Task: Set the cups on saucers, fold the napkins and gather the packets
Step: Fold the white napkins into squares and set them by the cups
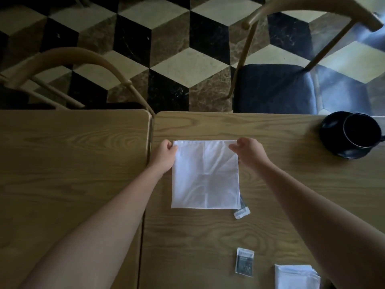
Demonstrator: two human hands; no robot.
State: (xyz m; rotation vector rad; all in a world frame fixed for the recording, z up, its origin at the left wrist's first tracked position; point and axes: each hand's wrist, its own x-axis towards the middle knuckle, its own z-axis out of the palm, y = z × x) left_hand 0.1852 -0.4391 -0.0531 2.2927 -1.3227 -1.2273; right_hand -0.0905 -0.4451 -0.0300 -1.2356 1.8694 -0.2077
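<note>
Head view, both hands, left (164, 152), right (249, 150), pinching white napkin's (205, 174) far corners, bare table (281, 174) around

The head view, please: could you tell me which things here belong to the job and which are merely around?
Job:
- white cloth napkin, far corners pinched by left hand and right hand
- black cup on black saucer
- two small packets
- folded white napkin

Around:
- two wooden chairs
</note>
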